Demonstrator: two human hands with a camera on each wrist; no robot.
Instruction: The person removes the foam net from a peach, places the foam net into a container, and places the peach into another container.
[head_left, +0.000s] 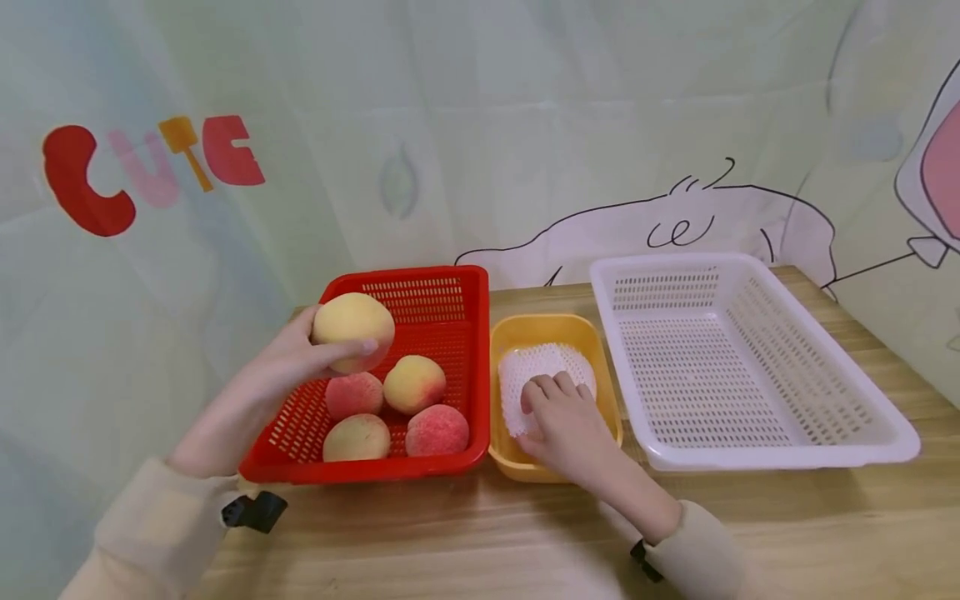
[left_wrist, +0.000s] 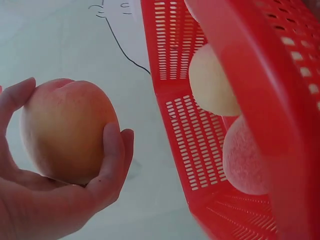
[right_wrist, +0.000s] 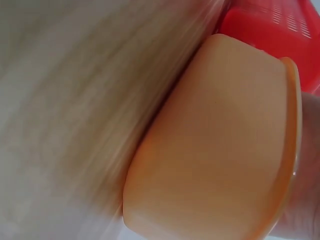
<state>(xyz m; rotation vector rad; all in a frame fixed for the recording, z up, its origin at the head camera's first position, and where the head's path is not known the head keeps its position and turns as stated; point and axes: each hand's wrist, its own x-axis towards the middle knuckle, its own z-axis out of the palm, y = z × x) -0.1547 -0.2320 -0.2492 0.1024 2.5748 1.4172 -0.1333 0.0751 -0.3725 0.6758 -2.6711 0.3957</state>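
My left hand holds a yellow-and-pink peach over the left side of the red basket, fingers and thumb wrapped about its sides. Inside that basket lie several more peaches, among them a yellow one and a deep pink one. My right hand reaches into the yellow container, its bent fingers on the white foam netting. Its fingertips are hidden, so I cannot tell whether they pinch the netting. The right wrist view shows mostly the outer wall of the yellow container.
A white slotted basket stands on the right of the wooden table, close beside the yellow container. The red basket borders the container on its left. Behind the table hangs a printed cloth.
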